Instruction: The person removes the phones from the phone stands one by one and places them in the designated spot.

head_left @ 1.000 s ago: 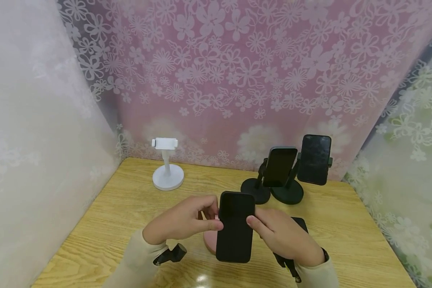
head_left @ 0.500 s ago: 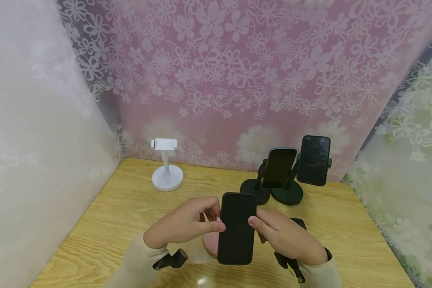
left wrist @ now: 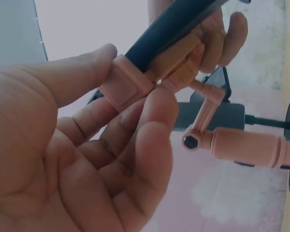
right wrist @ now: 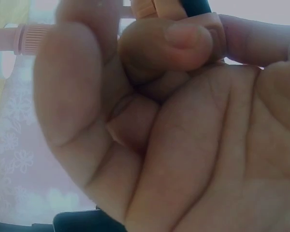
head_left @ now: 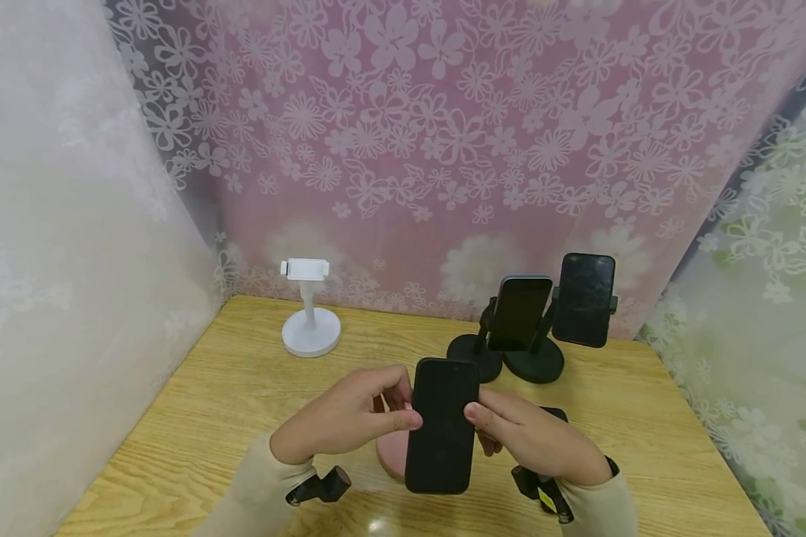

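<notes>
A black smartphone [head_left: 442,425] stands upright, screen toward me, in the clamp of a pink phone stand [left wrist: 246,147]. The stand's round pink base [head_left: 392,453] shows partly behind the phone. On the phone's left edge, my left hand [head_left: 349,410] pinches the pink clamp end [left wrist: 123,87] between thumb and curled fingers. My right hand [head_left: 533,432] grips the clamp's other end [right wrist: 213,36] at the right edge, its thumb at the phone's side and its fingers curled behind. The phone hides most of the stand in the head view.
A white phone stand [head_left: 310,331] with no phone stands at the back left. At the back right, two black stands hold phones [head_left: 520,313] [head_left: 583,300]. Another dark phone-like object [head_left: 556,412] lies partly hidden behind my right hand. Curtains enclose the wooden table [head_left: 228,388].
Both hands and the phone have shifted very slightly right in the head view. The right fingers show a little more beneath the hand. Both hands keep their hold on the clamp.
</notes>
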The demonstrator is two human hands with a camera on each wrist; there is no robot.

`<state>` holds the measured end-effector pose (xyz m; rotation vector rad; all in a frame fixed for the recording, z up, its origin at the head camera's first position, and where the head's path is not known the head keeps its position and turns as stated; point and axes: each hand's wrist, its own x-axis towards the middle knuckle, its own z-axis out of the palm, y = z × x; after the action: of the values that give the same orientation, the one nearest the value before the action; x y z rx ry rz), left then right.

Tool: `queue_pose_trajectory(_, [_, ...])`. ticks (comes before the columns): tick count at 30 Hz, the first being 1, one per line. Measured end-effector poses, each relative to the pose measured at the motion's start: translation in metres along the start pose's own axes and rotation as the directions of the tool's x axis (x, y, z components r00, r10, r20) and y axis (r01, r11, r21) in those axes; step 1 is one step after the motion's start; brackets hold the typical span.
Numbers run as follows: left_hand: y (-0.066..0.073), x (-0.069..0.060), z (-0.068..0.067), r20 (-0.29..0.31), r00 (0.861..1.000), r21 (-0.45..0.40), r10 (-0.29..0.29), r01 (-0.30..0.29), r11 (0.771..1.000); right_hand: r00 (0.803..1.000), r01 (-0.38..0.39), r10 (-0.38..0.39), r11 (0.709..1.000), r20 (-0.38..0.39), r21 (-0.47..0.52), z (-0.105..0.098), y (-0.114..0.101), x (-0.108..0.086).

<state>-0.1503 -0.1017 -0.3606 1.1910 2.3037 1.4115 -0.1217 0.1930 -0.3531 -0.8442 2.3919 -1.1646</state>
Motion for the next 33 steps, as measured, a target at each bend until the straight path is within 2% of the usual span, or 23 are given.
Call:
queue_pose_trajectory(5, [0.001, -0.002, -0.001, 0.017, 0.999, -0.004, -0.032, 0.032, 0.999, 1.0, -0.014, 0.013, 0.999, -0.025, -0.045, 0.004, -0.005, -0.003])
queue_pose_trajectory(10, [0.0, -0.001, -0.003, 0.02, 0.999, -0.005, -0.035, 0.035, 0.999, 0.997, -0.039, 0.035, 0.997, -0.063, -0.064, 0.007, -0.01, -0.004])
queue_pose_trajectory(12, [-0.002, -0.001, -0.003, 0.022, 0.999, -0.01, -0.032, 0.032, 0.999, 0.994, -0.063, 0.053, 0.993, -0.099, -0.097, 0.009, -0.013, -0.004])
queue_pose_trajectory(15, [-0.004, -0.002, -0.004, 0.023, 0.999, -0.015, -0.031, 0.031, 0.999, 0.977, -0.108, 0.067, 0.974, -0.203, -0.201, 0.011, -0.021, -0.005])
queue_pose_trajectory(17, [-0.004, -0.003, -0.004, 0.024, 0.999, -0.011, -0.031, 0.031, 0.999, 0.95, -0.12, 0.028, 0.953, -0.312, -0.28, 0.011, -0.027, -0.005])
queue_pose_trajectory(20, [-0.005, -0.004, -0.004, 0.024, 0.999, -0.002, -0.032, 0.032, 0.999, 0.868, -0.115, -0.096, 0.915, -0.488, -0.386, 0.011, -0.039, -0.005])
queue_pose_trajectory(22, [-0.004, -0.004, -0.004, 0.026, 0.999, 0.002, -0.033, 0.033, 0.999, 0.809, -0.111, -0.179, 0.889, -0.559, -0.445, 0.013, -0.049, -0.006])
queue_pose_trajectory(23, [-0.004, -0.004, -0.004, 0.026, 0.999, 0.002, -0.032, 0.032, 0.999, 0.788, -0.117, -0.21, 0.871, -0.578, -0.476, 0.014, -0.054, -0.007])
queue_pose_trajectory(24, [-0.004, -0.004, -0.003, 0.027, 0.999, 0.003, -0.031, 0.031, 1.0, 0.781, -0.121, -0.229, 0.857, -0.581, -0.5, 0.016, -0.059, -0.007])
queue_pose_trajectory(26, [-0.003, -0.004, -0.003, 0.03, 0.999, 0.008, -0.027, 0.026, 1.0, 0.793, -0.132, -0.238, 0.831, -0.56, -0.54, 0.02, -0.069, -0.006])
queue_pose_trajectory(30, [-0.002, -0.004, -0.003, 0.032, 0.999, 0.017, -0.02, 0.02, 1.0, 0.842, -0.186, -0.178, 0.79, -0.509, -0.584, 0.028, -0.085, -0.002])
queue_pose_trajectory(33, [0.0, -0.003, -0.003, 0.03, 0.999, 0.032, -0.019, 0.018, 0.999, 0.857, -0.238, -0.123, 0.768, -0.501, -0.595, 0.031, -0.092, 0.003])
